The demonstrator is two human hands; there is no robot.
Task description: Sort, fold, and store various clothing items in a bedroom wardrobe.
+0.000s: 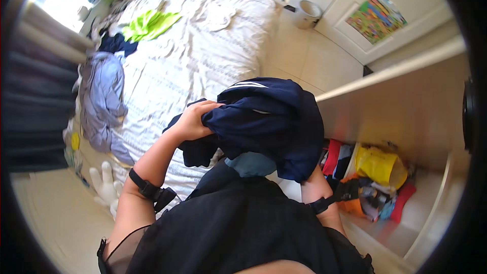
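My left hand (193, 121) grips the edge of a bunched navy garment (268, 121) with white stripes, held up in front of my body. The garment drapes over my right forearm (316, 187) and hides my right hand. Darker cloth (198, 153) hangs below my left hand. A grey-blue piece of fabric (251, 164) shows under the navy bundle. Beyond it spreads a bed with a white patterned cover (159, 83).
A lime-green garment (150, 26), a dark blue one (118, 43) and greyish-blue clothing (104, 91) lie on the bed's left side. To my right, an open compartment holds a yellow bag (376, 165) and mixed cloth items. A bin (307, 14) stands by the white door (414, 15).
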